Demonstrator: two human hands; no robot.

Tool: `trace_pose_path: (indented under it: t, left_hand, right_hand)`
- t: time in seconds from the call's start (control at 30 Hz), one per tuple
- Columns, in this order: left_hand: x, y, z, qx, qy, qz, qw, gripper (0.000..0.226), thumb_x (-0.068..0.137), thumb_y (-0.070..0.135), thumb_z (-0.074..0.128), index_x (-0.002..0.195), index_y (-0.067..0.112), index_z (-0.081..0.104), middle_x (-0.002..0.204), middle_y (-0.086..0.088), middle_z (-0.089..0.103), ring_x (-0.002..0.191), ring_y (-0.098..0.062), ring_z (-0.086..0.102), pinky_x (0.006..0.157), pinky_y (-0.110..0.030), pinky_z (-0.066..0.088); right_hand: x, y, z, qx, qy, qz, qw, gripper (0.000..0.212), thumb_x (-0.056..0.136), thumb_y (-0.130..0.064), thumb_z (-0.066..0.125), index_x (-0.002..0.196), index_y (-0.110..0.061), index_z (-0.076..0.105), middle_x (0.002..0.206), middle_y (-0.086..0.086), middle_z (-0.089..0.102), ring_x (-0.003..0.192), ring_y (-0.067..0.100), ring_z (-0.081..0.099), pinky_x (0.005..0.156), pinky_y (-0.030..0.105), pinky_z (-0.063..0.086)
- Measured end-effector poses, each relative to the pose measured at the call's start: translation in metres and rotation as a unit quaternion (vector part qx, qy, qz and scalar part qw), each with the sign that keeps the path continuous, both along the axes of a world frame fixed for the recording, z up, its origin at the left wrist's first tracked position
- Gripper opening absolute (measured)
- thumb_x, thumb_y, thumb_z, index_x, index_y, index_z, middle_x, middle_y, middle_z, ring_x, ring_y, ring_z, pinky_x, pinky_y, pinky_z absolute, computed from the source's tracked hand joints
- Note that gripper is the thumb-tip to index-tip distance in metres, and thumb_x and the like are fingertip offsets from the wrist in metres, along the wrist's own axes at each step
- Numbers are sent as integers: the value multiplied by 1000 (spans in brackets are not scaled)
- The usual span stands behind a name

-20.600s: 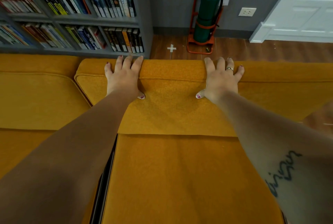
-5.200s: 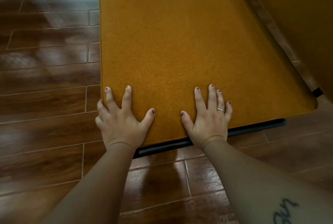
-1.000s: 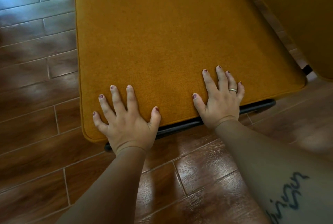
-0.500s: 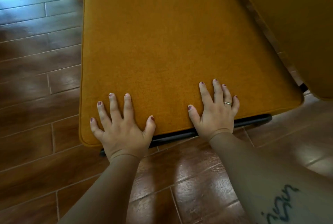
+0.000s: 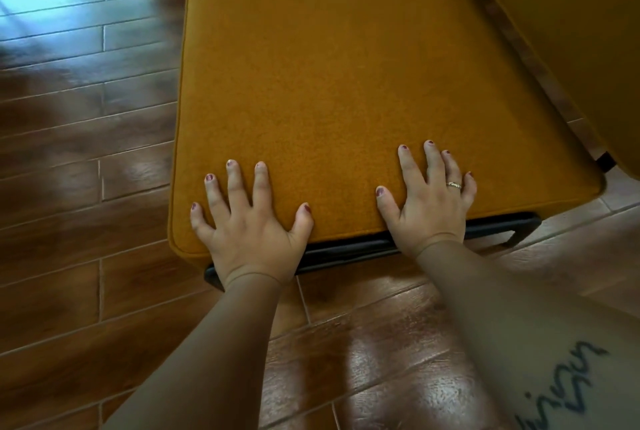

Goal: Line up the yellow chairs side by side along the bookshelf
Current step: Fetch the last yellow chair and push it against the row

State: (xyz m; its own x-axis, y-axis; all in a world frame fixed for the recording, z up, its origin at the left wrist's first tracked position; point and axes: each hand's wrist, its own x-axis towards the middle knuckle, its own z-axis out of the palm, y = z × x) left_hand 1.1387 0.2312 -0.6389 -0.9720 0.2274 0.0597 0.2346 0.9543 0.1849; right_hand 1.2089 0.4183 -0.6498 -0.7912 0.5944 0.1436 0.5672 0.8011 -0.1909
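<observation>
The yellow chair (image 5: 346, 83) has barely shifted in 1 s under the flat, open left hand (image 5: 249, 232) and right hand (image 5: 433, 201), so floor (image 5: 86, 221) still shows beside the neighbouring chair (image 5: 571, 31).

The only writing in view is a dark cursive tattoo (image 5: 562, 386) on the forearm (image 5: 502, 308) behind the right hand (image 5: 429, 208), in the lower right corner of the view. Its single line of looped letters runs slantwise along the arm, and the bottom edge of the view cuts it off. From this angle the strokes look like a run of small humps and one dotted letter. No word can be made out with certainty, and no other text is legible.
</observation>
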Motion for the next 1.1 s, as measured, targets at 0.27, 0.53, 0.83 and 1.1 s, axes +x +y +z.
trace_pose_path:
  t: [0.27,0.53,0.83,1.1]
  left_hand:
    - [-33,24,1,-5,-2,2,1000,85,76,68,19,147,23,32,156,-12,23,143,-38,13,110,-59,10]
    - [-50,36,3,7,1,0,1000,82,78,65,25,143,18,39,152,-16,30,140,-42,20,107,-62,14]
    - [-66,44,4,4,-7,-4,1000,81,78,65,26,144,18,38,152,-16,30,140,-42,21,107,-62,15]
    - [-84,56,4,4,-4,-10,1000,80,78,64,28,142,17,42,150,-18,33,139,-44,25,105,-64,18]
  right_hand:
    - [-33,25,0,-2,-6,0,1000,78,81,-63,18,144,-24,38,153,14,29,139,36,24,108,59,13]
    - [-50,35,1,-5,3,4,1000,73,83,-60,25,141,-21,44,149,16,36,136,39,31,106,62,17]
    - [-65,44,1,-6,-4,-2,1000,74,82,-60,23,143,-23,41,151,15,33,138,38,27,107,60,15]
    - [-82,56,1,2,-7,-5,1000,73,83,-60,24,142,-22,42,150,16,34,137,38,29,106,61,17]
